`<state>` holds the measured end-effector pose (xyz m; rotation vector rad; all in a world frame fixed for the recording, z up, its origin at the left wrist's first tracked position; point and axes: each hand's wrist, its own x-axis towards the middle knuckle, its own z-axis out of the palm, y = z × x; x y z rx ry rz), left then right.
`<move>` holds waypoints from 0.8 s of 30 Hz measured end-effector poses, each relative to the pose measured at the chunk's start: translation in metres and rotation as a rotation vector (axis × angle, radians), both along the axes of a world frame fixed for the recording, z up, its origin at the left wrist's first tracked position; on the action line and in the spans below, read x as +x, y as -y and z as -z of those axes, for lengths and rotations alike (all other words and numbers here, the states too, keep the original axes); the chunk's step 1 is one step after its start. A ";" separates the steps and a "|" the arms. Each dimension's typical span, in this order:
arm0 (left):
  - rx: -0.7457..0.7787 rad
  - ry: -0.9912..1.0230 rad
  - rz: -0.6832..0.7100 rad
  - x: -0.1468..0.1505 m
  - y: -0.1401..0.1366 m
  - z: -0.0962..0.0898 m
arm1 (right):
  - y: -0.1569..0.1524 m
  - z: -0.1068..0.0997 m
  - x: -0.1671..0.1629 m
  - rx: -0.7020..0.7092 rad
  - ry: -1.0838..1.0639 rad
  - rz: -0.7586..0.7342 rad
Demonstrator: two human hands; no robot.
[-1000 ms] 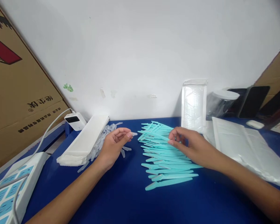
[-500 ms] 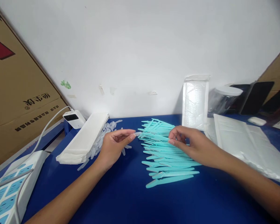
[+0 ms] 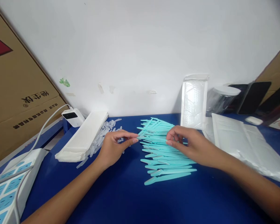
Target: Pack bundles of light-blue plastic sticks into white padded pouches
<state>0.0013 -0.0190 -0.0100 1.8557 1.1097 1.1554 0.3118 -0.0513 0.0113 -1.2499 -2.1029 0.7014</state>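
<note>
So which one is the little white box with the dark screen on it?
Start at the big brown cardboard box leaning on the left. Just below its right corner, at the back edge of the blue table, sits the small white charger box with a white cable curving out of it. It alone has a dark screen on its face, unlike the plain long white packet beside it.

sticks [image 3: 165, 155] on table [image 3: 121, 193], caps [image 3: 102, 137] left, bags [image 3: 245, 143] right
</note>
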 end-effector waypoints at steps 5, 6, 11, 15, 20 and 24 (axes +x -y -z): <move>0.016 0.103 0.070 0.004 0.003 0.000 | 0.004 0.003 -0.006 0.044 0.012 -0.054; 0.021 0.116 0.068 0.006 0.005 0.000 | 0.005 0.003 -0.007 0.055 0.023 -0.063; 0.063 0.065 0.051 0.011 0.016 -0.004 | 0.014 0.000 -0.014 0.047 0.077 -0.145; 0.196 -0.220 0.087 -0.001 0.009 -0.008 | 0.015 -0.005 -0.008 0.003 0.182 -0.121; 0.416 -0.636 0.178 -0.030 -0.015 -0.014 | 0.001 -0.008 0.011 -0.066 0.283 -0.031; 0.298 -0.755 0.172 -0.040 -0.020 -0.019 | -0.010 -0.004 0.021 -0.135 0.318 -0.046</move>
